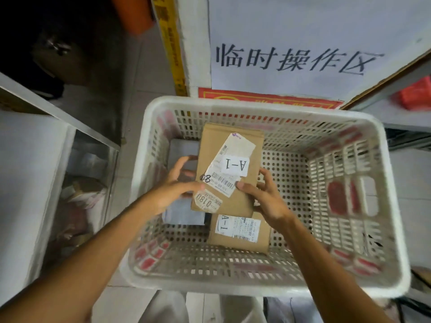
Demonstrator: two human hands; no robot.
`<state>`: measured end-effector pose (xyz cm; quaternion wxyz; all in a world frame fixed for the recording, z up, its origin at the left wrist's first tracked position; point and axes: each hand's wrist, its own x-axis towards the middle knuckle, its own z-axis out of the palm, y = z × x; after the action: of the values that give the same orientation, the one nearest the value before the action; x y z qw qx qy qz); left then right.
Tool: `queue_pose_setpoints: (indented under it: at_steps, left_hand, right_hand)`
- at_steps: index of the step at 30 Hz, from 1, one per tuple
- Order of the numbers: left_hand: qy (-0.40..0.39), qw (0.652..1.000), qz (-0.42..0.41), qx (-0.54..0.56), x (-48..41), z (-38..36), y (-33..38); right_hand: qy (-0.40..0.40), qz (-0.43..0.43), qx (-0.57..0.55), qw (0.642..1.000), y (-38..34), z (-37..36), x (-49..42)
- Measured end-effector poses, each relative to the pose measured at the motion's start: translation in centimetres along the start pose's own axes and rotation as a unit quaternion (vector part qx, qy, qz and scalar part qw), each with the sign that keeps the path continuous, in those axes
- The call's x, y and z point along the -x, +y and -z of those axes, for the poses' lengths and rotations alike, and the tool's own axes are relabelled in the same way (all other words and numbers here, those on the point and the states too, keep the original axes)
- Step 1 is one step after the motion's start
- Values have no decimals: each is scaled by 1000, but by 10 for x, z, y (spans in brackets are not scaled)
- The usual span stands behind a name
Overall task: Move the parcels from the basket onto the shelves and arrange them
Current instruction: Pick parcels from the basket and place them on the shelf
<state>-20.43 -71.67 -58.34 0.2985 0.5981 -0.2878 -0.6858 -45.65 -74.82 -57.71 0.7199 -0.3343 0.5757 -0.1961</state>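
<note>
A white perforated plastic basket (382, 206) fills the middle of the head view. Both hands hold a long brown cardboard parcel (233, 141) with an "A-1" label over its inside. My left hand (172, 190) grips the parcel's left edge, thumb on the label side. My right hand (265, 197) grips its lower right edge, thumb on top. On the basket floor below lies a second brown parcel (242, 231), also marked "A-1". A grey flat parcel (184, 213) lies at the left of the floor, partly hidden by my left hand.
A white shelf unit (30, 145) stands at the left with wrapped parcels (79, 201) on its lower level. A white sign with black characters (291, 59) is behind the basket. Another shelf (396, 113) with a red item (417, 94) is at the upper right.
</note>
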Motion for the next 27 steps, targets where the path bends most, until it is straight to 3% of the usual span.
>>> queue_pose_setpoints:
  at_steps: [6,9,15,21,27]
  left_hand:
    - [-97,995,15,11,31,11,46]
    - [-109,994,-9,-1,46,9,77]
    - [-50,993,-109,2,86,17,129]
    - [66,979,-188,40,147,32,127]
    - [210,937,-261,100,230,32,119]
  right_hand:
    - [12,32,1,999,-35,-13,53]
    - [36,71,-15,997,-55,-23,76]
    - [46,151,-67,985,-100,-43,103]
    - [-111,124,21,986,-112,-72,104]
    - [-192,139,18,971,-129,-139,122]
